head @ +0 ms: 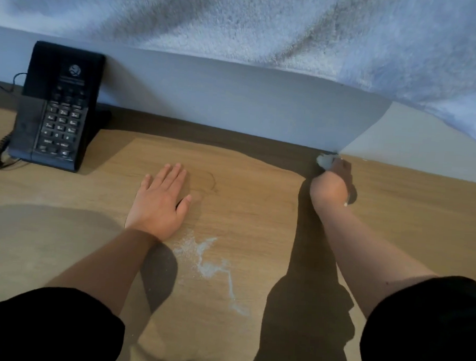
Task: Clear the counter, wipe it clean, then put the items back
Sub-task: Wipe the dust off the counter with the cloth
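My left hand (160, 201) lies flat, fingers straight, on the wooden counter (244, 202) near its middle. My right hand (330, 189) reaches to the back of the counter near the wall and grips a small white wad of cloth or tissue (325, 160), which pokes out past the fingers. A streak of white powder (210, 264) lies on the wood between my two forearms, just below the left wrist. A black desk phone (56, 107) with a keypad and coiled cord stands at the back left against the wall.
A grey wall panel (235, 97) runs along the back edge of the counter. A pale fuzzy fabric (294, 26) fills the top of the view. Dark shadows of my arms fall across the wood.
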The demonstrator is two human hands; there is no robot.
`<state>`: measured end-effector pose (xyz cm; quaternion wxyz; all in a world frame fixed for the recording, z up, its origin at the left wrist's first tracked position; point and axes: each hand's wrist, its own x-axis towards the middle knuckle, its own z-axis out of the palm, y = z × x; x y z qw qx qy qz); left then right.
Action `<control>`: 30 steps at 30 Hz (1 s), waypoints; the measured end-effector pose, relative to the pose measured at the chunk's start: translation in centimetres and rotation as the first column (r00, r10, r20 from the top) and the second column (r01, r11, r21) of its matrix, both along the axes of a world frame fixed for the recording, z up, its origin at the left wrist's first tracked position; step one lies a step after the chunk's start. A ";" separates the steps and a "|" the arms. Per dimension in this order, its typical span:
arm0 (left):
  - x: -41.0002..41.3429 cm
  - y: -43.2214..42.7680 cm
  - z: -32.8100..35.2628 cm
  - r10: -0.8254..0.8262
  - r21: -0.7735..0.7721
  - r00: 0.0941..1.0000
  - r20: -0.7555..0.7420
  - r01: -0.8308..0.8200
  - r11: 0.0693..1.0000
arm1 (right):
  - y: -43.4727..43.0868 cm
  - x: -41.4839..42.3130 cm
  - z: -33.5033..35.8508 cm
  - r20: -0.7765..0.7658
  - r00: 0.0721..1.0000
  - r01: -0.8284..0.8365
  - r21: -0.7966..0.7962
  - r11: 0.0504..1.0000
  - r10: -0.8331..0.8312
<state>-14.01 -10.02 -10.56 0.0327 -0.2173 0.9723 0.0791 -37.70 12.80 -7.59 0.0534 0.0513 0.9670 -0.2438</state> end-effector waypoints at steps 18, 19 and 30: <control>-0.3 -0.2 0.0 0.014 -0.020 0.998 0.064 -0.013 1.000 | -13.3 4.1 -1.2 -0.127 0.618 -0.784 -0.026 0.620 0.776; -0.2 -0.2 0.2 0.013 -0.014 0.998 0.064 -0.012 1.000 | -12.8 4.9 -1.2 -0.138 0.579 -0.815 -0.049 0.578 0.804; -0.2 -0.2 0.2 0.011 0.002 0.999 0.050 -0.011 1.000 | -5.2 7.6 -0.2 -0.254 0.638 -0.770 -0.202 0.605 0.727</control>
